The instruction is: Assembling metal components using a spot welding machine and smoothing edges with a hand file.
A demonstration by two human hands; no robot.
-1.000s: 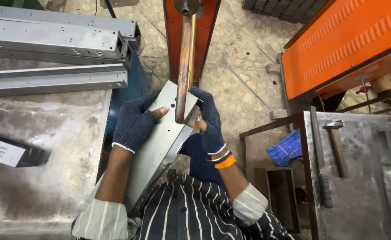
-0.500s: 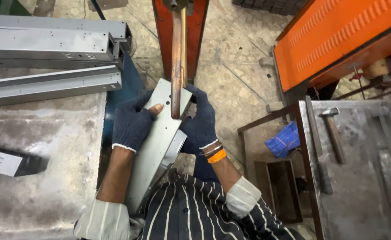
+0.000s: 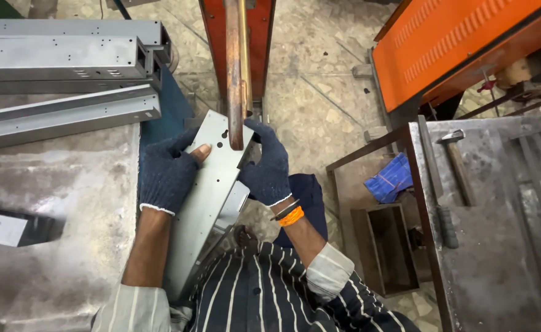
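I'm looking into a metal fabrication workshop. Grey steel channels [image 3: 67, 58] are stacked on a worn steel bench [image 3: 55, 203], with an orange machine housing [image 3: 454, 43], a hammer [image 3: 458, 163] and a stained stone floor [image 3: 319, 92]

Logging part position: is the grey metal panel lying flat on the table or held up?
Held up: both gloved hands, left hand and right hand, grip the metal panel, tilted under the copper arm.

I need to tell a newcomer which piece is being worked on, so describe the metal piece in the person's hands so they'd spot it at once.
Start at the orange machine post at top centre and follow its copper arm down. Under its tip lies a long grey metal channel, held by both gloved hands: left hand, right hand. Unlike the channels stacked on the bench, it runs slantwise toward the person's body.
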